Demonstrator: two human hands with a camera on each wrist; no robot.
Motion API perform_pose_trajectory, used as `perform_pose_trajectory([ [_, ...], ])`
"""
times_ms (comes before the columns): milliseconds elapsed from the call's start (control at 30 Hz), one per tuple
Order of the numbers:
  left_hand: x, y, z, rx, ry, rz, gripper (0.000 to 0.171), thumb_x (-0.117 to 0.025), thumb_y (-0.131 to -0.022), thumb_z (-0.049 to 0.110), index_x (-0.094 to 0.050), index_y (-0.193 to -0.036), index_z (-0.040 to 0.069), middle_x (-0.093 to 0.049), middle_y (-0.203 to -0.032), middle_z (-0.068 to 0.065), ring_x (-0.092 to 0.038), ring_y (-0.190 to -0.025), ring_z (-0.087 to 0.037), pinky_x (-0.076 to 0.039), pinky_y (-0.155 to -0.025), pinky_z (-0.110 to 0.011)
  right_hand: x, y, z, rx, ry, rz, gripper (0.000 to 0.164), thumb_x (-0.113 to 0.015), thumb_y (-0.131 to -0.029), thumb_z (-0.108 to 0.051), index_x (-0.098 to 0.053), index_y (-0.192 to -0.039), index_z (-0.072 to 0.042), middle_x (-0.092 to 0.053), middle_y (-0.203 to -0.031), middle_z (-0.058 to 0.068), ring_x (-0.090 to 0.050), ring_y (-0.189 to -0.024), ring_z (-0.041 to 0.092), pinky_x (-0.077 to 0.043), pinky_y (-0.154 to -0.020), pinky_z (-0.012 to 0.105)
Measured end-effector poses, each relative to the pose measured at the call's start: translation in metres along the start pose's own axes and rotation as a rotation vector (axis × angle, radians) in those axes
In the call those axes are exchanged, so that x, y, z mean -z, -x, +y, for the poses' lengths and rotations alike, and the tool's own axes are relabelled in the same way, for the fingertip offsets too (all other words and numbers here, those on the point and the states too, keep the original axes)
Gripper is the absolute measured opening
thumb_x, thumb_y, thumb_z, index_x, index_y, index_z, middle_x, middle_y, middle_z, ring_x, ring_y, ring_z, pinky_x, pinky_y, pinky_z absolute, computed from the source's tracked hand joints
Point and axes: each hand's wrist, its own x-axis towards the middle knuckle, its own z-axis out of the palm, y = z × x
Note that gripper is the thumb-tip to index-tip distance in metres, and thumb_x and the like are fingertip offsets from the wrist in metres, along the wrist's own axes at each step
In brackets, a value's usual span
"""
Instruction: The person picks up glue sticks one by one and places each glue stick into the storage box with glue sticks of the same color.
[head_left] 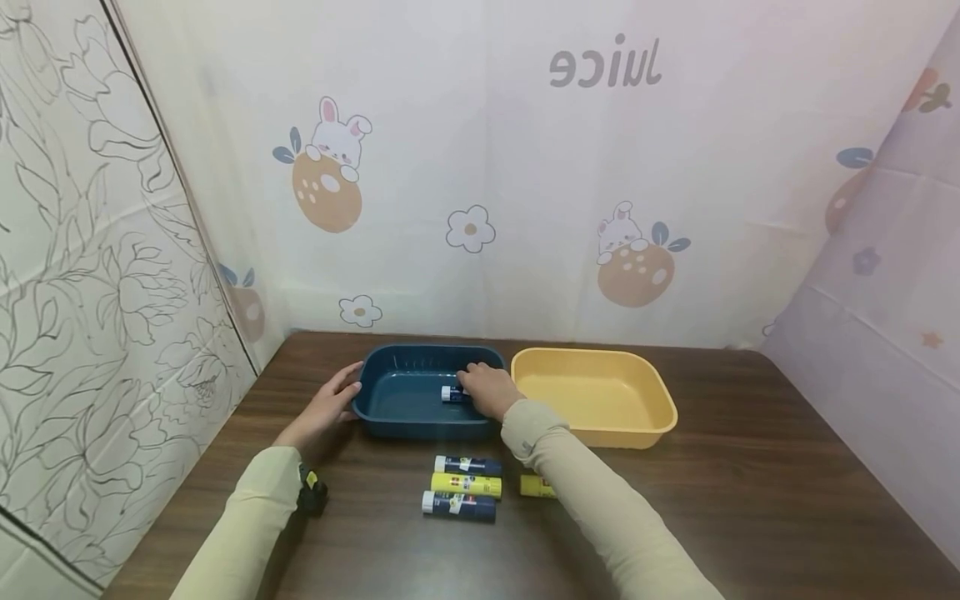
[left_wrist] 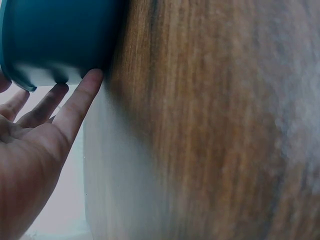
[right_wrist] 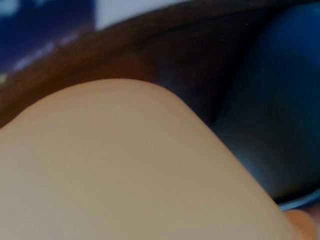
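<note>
Inside the blue basin (head_left: 401, 398), toward its right end, my right hand (head_left: 489, 390) holds a dark blue glue stick with a white cap (head_left: 452, 394); part of the stick is covered by the hand. My left hand (head_left: 333, 402) is at the basin's left end. In the left wrist view its fairly straight fingers (left_wrist: 80, 102) touch the outer wall of the basin (left_wrist: 60, 40). On the table in front lie a dark blue glue stick (head_left: 480, 466), a yellow one (head_left: 467, 485) and another dark blue one (head_left: 459, 506), side by side.
A yellow basin (head_left: 600, 439) stands right of the blue one, close beside it. Another yellow stick (head_left: 536, 487) lies partly hidden by the right sleeve (head_left: 600, 517). The brown table (head_left: 780, 483) ends at a printed curtain (head_left: 480, 150).
</note>
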Motion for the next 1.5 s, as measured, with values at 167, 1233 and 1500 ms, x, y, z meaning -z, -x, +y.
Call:
perform_pose_trajectory([
  [167,-0.002,-0.003,0.002,0.004,0.004,-0.008,0.053,-0.038,-0.104,0.023,-0.018,-0.152,0.012,-0.018,-0.151,-0.027,-0.038,-0.128,-0.045,-0.047,-0.093,-0.048,0.000,0.003,0.004,-0.009,-0.011,0.000,0.029,-0.065,-0.092,-0.015,-0.064,-0.121,-0.012,-0.064,-0.106,0.005,-0.058,-0.094,0.018,-0.053,-0.084,0.033],
  [1233,0.001,-0.001,0.000,-0.034,-0.003,-0.026,0.053,-0.035,-0.105,0.021,-0.015,-0.153,0.010,-0.020,-0.148,-0.030,-0.037,-0.128,-0.047,-0.046,-0.094,-0.049,0.050,0.118,0.019,0.186,-0.098,0.271,0.028,-0.070,-0.085,-0.018,-0.066,-0.112,-0.012,-0.062,-0.095,-0.001,-0.053,-0.078,0.010,-0.050,-0.071,0.024],
  [1500,0.000,-0.001,-0.003,-0.036,0.003,-0.026,0.054,-0.037,-0.105,0.023,-0.015,-0.153,0.010,-0.020,-0.149,-0.029,-0.037,-0.128,-0.046,-0.046,-0.094,-0.048,0.039,0.159,0.020,0.160,-0.196,0.163,0.019,-0.071,-0.085,-0.017,-0.069,-0.104,-0.013,-0.062,-0.087,-0.005,-0.051,-0.072,0.010,-0.050,-0.067,0.026],
])
